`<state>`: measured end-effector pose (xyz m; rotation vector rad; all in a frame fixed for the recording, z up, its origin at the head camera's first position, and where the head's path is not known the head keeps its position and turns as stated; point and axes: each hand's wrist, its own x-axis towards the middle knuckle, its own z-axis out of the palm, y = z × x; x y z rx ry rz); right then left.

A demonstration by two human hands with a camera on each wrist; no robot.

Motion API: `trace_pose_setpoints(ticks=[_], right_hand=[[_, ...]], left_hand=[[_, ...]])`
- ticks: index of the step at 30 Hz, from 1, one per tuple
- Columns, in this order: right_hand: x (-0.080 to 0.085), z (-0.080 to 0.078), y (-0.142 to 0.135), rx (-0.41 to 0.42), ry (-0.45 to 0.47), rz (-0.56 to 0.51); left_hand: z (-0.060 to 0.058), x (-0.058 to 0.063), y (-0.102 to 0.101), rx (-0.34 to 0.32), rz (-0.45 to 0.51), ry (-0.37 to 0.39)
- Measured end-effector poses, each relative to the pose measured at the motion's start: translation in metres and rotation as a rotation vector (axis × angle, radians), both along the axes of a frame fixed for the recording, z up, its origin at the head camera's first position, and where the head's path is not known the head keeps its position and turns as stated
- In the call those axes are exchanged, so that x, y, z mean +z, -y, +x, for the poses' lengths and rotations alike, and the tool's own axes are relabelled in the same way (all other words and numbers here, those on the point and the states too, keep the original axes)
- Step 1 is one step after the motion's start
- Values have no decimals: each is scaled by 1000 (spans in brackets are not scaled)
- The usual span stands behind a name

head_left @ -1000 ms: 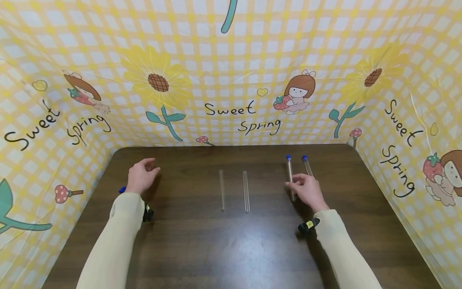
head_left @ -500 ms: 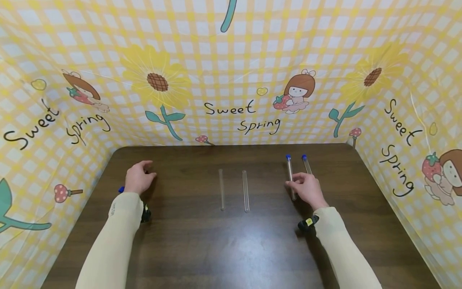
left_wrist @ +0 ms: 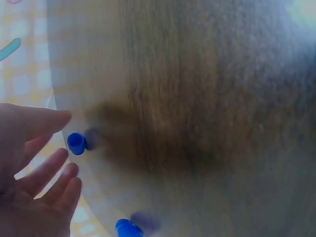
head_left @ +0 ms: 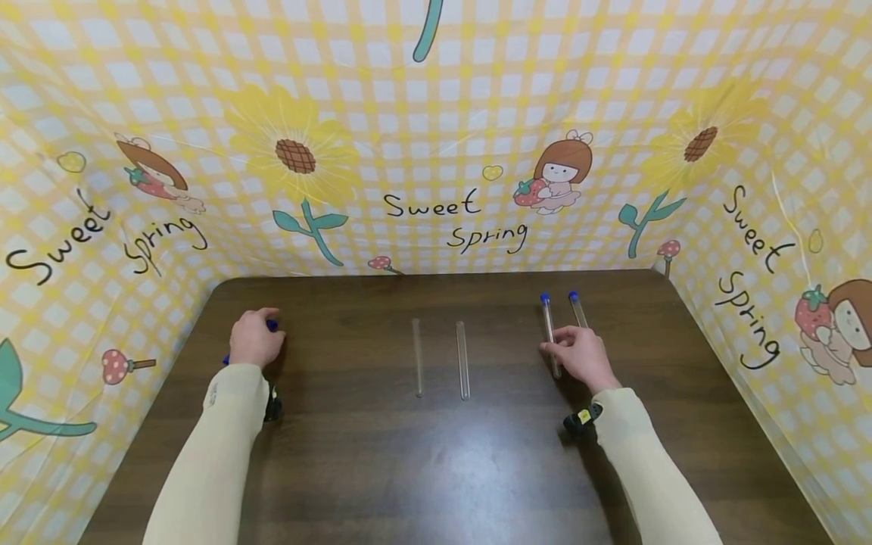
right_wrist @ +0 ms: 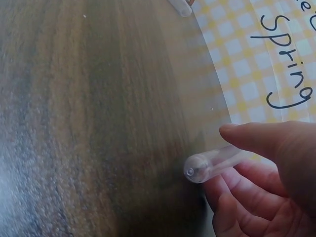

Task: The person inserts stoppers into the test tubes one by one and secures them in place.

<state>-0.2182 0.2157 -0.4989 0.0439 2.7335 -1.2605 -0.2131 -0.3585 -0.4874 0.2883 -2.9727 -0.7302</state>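
At the table's left end my left hand (head_left: 255, 338) reaches over a small blue cap (head_left: 272, 325), its fingers loosely bent. In the left wrist view this cap (left_wrist: 76, 143) sits in the gap between thumb and fingertips, with nothing gripped. A second blue cap (head_left: 227, 359) lies by the left wrist. My right hand (head_left: 580, 354) pinches a clear, blue-capped test tube (head_left: 548, 322) between thumb and fingers; its rounded end (right_wrist: 197, 169) points toward the right wrist camera. Partly hidden behind that hand is another blue-capped test tube (head_left: 577, 309).
Two clear test tubes without caps, a left one (head_left: 418, 357) and a right one (head_left: 463, 361), lie side by side mid-table. Yellow checked cloth (head_left: 436, 136) walls in the back and sides of the dark wooden table (head_left: 381, 469).
My left hand has shifted slightly left and toward me, and a blue cap now shows beside its fingers. The right hand keeps its hold on the test tube, almost unmoved.
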Motion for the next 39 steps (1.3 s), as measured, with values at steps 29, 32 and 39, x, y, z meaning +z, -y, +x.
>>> trace_pose_setpoints(ticks=[29,32,39], right_hand=[[3,2,-4,-14,20,103],[3,2,-6,-23,21,102],[2,1,-7,-35,13,111]], left_hand=[[3,-3,4,-11,-57,88],[4,-3,4,-6,-42,94],[6,-1,2,14,-22,102]])
